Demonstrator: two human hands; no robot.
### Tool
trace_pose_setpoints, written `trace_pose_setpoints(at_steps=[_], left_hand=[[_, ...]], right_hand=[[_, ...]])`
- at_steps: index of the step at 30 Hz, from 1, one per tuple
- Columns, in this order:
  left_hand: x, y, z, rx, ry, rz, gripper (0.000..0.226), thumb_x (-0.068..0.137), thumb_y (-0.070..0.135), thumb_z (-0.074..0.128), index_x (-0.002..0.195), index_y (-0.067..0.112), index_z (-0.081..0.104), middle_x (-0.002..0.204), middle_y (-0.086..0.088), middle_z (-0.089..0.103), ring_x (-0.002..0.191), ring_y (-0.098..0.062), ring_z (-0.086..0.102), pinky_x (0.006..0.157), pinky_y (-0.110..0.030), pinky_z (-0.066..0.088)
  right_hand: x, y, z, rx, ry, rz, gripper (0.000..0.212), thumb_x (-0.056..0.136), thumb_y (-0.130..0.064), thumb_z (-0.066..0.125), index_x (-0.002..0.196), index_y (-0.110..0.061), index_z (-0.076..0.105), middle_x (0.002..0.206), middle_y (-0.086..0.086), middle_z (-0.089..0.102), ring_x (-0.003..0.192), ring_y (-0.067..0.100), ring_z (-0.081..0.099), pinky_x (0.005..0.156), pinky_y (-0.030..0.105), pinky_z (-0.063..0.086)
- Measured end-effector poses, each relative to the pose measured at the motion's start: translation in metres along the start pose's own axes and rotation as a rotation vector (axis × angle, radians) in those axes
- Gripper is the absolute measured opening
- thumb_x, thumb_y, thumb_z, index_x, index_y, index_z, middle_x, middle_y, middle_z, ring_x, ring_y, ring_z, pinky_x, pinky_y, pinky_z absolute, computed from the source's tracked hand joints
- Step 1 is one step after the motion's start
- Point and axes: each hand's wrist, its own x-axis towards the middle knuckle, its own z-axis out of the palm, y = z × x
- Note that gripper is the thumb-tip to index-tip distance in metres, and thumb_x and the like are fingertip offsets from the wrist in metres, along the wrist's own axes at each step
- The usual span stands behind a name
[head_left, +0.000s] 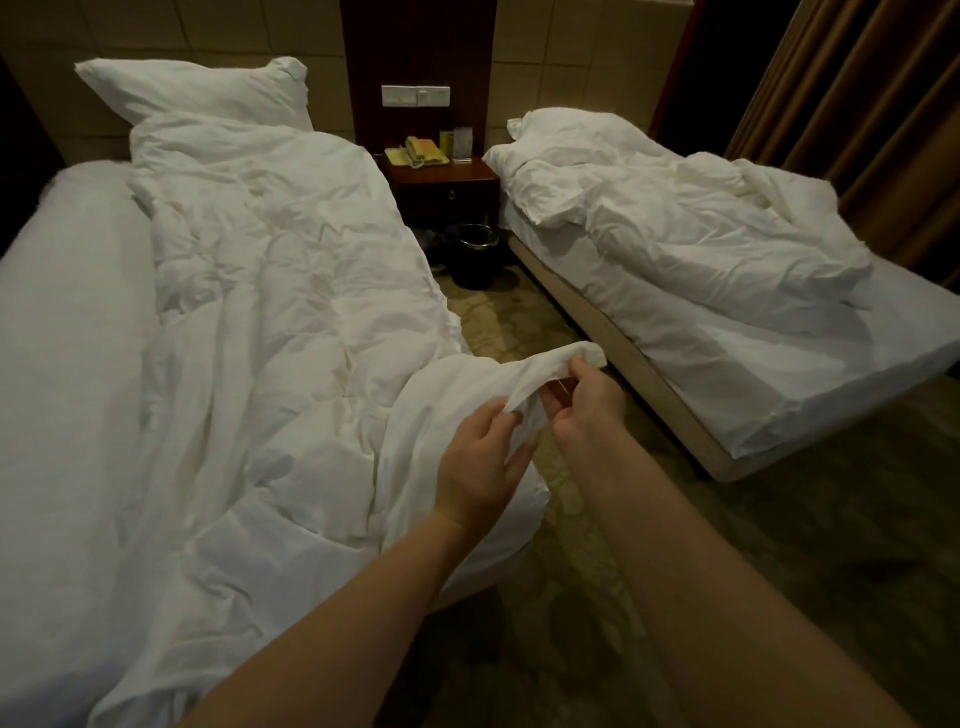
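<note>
Left hand (475, 462) and right hand (587, 402) reach forward, close together; both pinching

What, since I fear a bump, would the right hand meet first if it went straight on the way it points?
The duvet corner that the right hand pinches; past it, perhaps the black bin; depth unclear.

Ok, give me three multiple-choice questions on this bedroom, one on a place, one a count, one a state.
1. Where is the black bin? A on a pillow, B on the floor, C in a drawer.
2. How many beds? A four, B one, C two.
3. The duvet corner is: A pinched by both hands, B lying flat, C tucked in.
B, it stands by the nightstand. C, a left bed and a right bed. A, left hand and right hand grip it.
</note>
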Motion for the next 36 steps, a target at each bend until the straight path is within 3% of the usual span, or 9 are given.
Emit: trace_pose_setpoints(at_steps=[3, 8, 10, 13, 17, 30, 36], left_hand=[[0.015, 0.012, 0.013, 0.049, 0.012, -0.061, 0.036, 0.083, 0.028, 0.069, 0.114, 0.01, 0.063, 0.12, -0.007, 0.06, 0.108, -0.021, 0.055, 0.091, -0.032, 0.048], [0.029, 0.028, 0.018, -0.026, 0.043, -0.026, 0.009, 0.086, 0.013, 0.065, 0.087, 0.005, 0.069, 0.09, -0.005, 0.064, 0.076, -0.018, 0.057, 0.065, -0.027, 0.047], [0.025, 0.032, 0.02, -0.041, -0.038, -0.033, 0.012, 0.089, 0.013, 0.061, 0.085, 0.004, 0.068, 0.09, -0.005, 0.063, 0.072, -0.018, 0.057, 0.063, -0.027, 0.045], [0.015, 0.032, 0.028, -0.039, -0.164, -0.043, 0.018, 0.094, 0.018, 0.055, 0.088, 0.005, 0.067, 0.096, -0.003, 0.062, 0.075, -0.014, 0.055, 0.065, -0.023, 0.041], [0.011, 0.031, 0.032, -0.039, -0.238, -0.035, 0.02, 0.096, 0.02, 0.052, 0.088, 0.007, 0.065, 0.092, -0.004, 0.06, 0.072, -0.01, 0.049, 0.065, -0.02, 0.037], [0.005, 0.028, 0.021, 0.012, -0.19, 0.119, 0.009, 0.088, 0.012, 0.061, 0.081, 0.007, 0.065, 0.085, -0.004, 0.062, 0.061, -0.016, 0.057, 0.05, -0.023, 0.044], [0.006, 0.024, 0.012, 0.026, -0.236, 0.103, 0.013, 0.093, 0.014, 0.056, 0.09, 0.006, 0.066, 0.093, -0.007, 0.061, 0.069, -0.019, 0.058, 0.056, -0.025, 0.043]], right_hand=[[0.005, -0.001, -0.006, -0.066, -0.001, -0.024, 0.027, 0.098, -0.017, 0.053, 0.12, -0.003, 0.052, 0.087, 0.008, 0.057, 0.074, 0.02, 0.06, 0.068, 0.03, 0.053], [0.021, -0.009, -0.024, -0.42, 0.007, -0.183, 0.021, 0.096, -0.016, 0.053, 0.116, -0.008, 0.057, 0.107, 0.015, 0.062, 0.092, 0.026, 0.064, 0.08, 0.038, 0.057], [0.026, -0.016, -0.035, -0.535, 0.016, -0.245, 0.024, 0.093, -0.01, 0.054, 0.117, -0.011, 0.05, 0.115, 0.014, 0.058, 0.097, 0.027, 0.062, 0.068, 0.034, 0.056], [0.031, -0.026, -0.051, -0.735, 0.059, -0.315, 0.037, 0.091, -0.008, 0.058, 0.124, -0.012, 0.043, 0.113, 0.011, 0.052, 0.093, 0.023, 0.059, 0.056, 0.024, 0.049], [0.04, -0.031, -0.066, -0.974, 0.047, -0.281, 0.023, 0.093, -0.02, 0.06, 0.109, -0.003, 0.059, 0.107, 0.014, 0.064, 0.069, 0.014, 0.057, 0.048, 0.019, 0.041], [0.042, -0.034, -0.075, -0.923, 0.026, -0.142, 0.038, 0.089, -0.033, 0.066, 0.114, -0.004, 0.061, 0.101, 0.012, 0.063, 0.072, 0.016, 0.062, 0.053, 0.022, 0.047], [0.036, -0.026, -0.07, -0.746, -0.02, -0.009, 0.03, 0.088, -0.03, 0.068, 0.104, -0.005, 0.063, 0.1, 0.013, 0.066, 0.076, 0.019, 0.065, 0.058, 0.027, 0.052]])
